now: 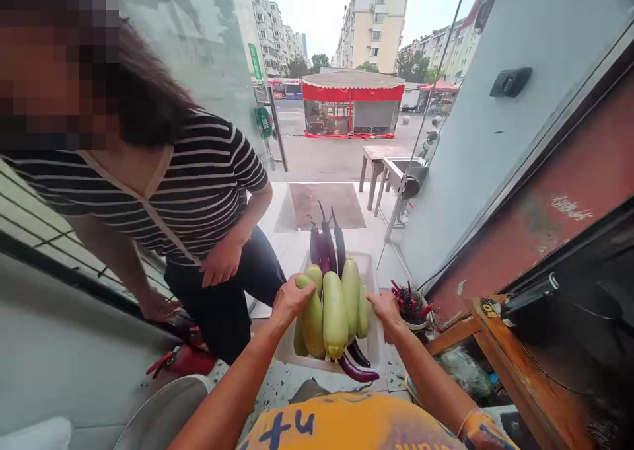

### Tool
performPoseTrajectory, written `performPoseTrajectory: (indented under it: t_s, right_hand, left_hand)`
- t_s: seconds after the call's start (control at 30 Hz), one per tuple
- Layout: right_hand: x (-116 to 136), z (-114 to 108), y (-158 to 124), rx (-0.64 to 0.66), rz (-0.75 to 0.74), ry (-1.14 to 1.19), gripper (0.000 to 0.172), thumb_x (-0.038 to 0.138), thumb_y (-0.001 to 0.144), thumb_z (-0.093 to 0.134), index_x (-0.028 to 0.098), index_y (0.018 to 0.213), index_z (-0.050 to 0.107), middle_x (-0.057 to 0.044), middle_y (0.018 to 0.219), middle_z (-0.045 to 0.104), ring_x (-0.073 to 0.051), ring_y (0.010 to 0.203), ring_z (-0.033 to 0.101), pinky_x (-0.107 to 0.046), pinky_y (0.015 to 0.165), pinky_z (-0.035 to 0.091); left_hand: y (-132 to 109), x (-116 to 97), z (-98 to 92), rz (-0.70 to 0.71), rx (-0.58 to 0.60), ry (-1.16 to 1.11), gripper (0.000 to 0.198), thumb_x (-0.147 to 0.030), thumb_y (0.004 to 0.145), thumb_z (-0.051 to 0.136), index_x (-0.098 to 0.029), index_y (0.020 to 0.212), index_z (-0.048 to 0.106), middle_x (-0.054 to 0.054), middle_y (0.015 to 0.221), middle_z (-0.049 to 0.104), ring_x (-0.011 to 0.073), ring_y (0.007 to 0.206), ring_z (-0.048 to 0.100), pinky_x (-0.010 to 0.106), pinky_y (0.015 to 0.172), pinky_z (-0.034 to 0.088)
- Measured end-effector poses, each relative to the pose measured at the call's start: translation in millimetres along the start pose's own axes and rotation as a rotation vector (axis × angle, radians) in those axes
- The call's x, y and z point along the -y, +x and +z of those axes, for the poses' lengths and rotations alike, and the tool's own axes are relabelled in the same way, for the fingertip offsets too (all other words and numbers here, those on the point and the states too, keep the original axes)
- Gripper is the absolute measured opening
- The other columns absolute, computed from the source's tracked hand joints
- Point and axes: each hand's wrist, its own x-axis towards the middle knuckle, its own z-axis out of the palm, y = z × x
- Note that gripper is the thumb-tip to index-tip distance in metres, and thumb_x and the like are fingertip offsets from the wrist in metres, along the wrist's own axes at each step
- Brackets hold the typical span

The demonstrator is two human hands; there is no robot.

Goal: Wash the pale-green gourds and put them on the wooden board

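I carry a white tray (pixel 372 279) piled with several pale green gourds (pixel 335 312) and long purple eggplants (pixel 327 242). My left hand (pixel 290 299) is closed on the tray's left edge, resting against a gourd. My right hand (pixel 386 307) is closed on the tray's right edge. Two eggplant ends (pixel 357 369) stick out over the near side toward my orange shirt.
A person in a striped shirt (pixel 198 186) stands close on the left, one hand on a ledge. A bowl of red chilies (pixel 412 304) sits to the right by a wooden counter (pixel 525 371). Ahead, an open doorway leads to a street with a table (pixel 379 162).
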Motion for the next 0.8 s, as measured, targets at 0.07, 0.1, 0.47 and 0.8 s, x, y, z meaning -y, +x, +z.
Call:
performPoseTrajectory:
  t_s: [0.07, 0.1, 0.47, 0.8]
  right_hand:
    - [24, 5, 60, -0.012, -0.014, -0.002, 0.017, 0.027, 0.076, 0.057, 0.015, 0.071, 0.069, -0.003, 0.065, 0.065, -0.016, 0.062, 0.058, -0.024, 0.055, 0.037]
    - [36, 7, 90, -0.020, -0.022, 0.002, 0.017, 0.027, 0.076, 0.057, 0.015, 0.070, 0.068, -0.002, 0.064, 0.064, -0.016, 0.063, 0.058, -0.024, 0.055, 0.037]
    - [155, -31, 379, -0.162, 0.116, -0.046, 0.014, 0.021, 0.074, 0.059, 0.017, 0.062, 0.064, -0.001, 0.060, 0.060, -0.016, 0.061, 0.056, -0.024, 0.054, 0.034]
    - [197, -54, 606, -0.267, 0.230, -0.072, 0.014, 0.017, 0.077, 0.061, 0.018, 0.063, 0.065, -0.002, 0.063, 0.064, -0.016, 0.062, 0.057, -0.023, 0.054, 0.033]
  left_hand:
    - [57, -21, 3.3, 0.010, 0.005, -0.001, 0.041, -0.038, 0.082, 0.064, -0.020, 0.118, 0.067, 0.010, 0.105, 0.075, 0.0276, 0.101, 0.069, 0.029, 0.079, 0.047]
    - [87, -31, 6.2, 0.020, 0.006, -0.003, 0.042, -0.039, 0.082, 0.063, -0.020, 0.120, 0.066, 0.010, 0.106, 0.075, 0.0272, 0.102, 0.069, 0.028, 0.079, 0.046]
    - [388, -182, 53.3, 0.159, 0.274, -0.037, 0.057, -0.049, 0.084, 0.059, -0.014, 0.128, 0.054, 0.015, 0.120, 0.072, 0.0297, 0.112, 0.067, 0.031, 0.084, 0.047]
    - [621, -306, 113.4, 0.268, 0.495, -0.063, 0.063, -0.059, 0.078, 0.063, -0.013, 0.121, 0.055, 0.014, 0.118, 0.071, 0.0298, 0.109, 0.066, 0.031, 0.080, 0.049]
